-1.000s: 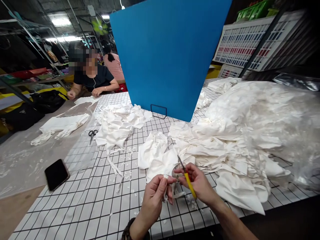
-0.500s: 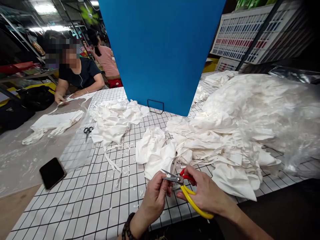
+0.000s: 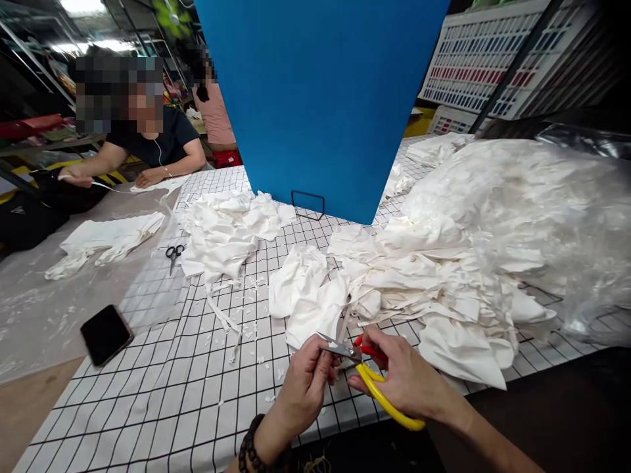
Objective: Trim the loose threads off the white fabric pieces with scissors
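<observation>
Snips, yellow-handled with red at the pivot, sit gripped in the right hand low over the gridded desk, blades pointing left. Left hand is closed, fingertips pinching beside the blade tips, just in front of the white cloth pile; what it pinches cannot be made out

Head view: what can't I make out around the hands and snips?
- White fabric piece pinched by left hand: hidden behind its fingers.
- Yellow-handled thread snips in right hand: grip partly covered by palm.
- Small white scraps on black-gridded tablecloth: too small to identify.
</observation>
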A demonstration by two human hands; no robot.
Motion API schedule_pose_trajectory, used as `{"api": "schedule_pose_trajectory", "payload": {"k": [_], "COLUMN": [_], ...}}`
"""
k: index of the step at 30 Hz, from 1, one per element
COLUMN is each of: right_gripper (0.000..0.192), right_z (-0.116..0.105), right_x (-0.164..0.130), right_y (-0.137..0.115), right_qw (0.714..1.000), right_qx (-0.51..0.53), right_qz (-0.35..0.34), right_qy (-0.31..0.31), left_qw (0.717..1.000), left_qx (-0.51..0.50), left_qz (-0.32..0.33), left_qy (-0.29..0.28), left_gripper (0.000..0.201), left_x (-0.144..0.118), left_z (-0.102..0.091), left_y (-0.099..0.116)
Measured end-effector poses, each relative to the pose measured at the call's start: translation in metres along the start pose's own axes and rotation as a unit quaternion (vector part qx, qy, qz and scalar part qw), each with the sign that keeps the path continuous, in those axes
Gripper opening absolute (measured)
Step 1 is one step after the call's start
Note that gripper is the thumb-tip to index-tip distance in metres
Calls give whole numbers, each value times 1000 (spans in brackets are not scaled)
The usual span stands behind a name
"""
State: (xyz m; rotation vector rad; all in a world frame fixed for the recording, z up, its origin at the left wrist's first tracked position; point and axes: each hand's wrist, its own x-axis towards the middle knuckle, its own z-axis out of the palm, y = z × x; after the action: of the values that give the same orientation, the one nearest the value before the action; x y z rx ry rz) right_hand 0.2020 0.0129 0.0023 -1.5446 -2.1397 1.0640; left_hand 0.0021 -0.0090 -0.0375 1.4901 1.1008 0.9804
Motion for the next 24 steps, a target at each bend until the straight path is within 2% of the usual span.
{"api": "schedule_pose_trajectory", "payload": {"k": [8, 18, 21, 24], "right_gripper": [31, 30, 27, 30], "right_z": [3, 4, 8, 17], "right_x": [0, 0, 1, 3], "right_y": [1, 2, 4, 7], "right_qw": [1000, 997, 997, 997], "right_qx": [-22, -61, -56, -30], "right_qz": [8, -28, -35, -36], "right_qy": [13, 38, 51, 60], "left_qw": [1000, 1000, 998, 991], "left_qx": [-10, -25, -55, -126], "left_qz": [-11, -14, -24, -46], "left_qy": [-4, -11, -11, -15], "left_gripper": [27, 27, 27, 27], "left_x": [-1, -4, -5, -5], "left_z": [-2, -6, -5, -3], "left_y": [1, -1, -2, -7]}}
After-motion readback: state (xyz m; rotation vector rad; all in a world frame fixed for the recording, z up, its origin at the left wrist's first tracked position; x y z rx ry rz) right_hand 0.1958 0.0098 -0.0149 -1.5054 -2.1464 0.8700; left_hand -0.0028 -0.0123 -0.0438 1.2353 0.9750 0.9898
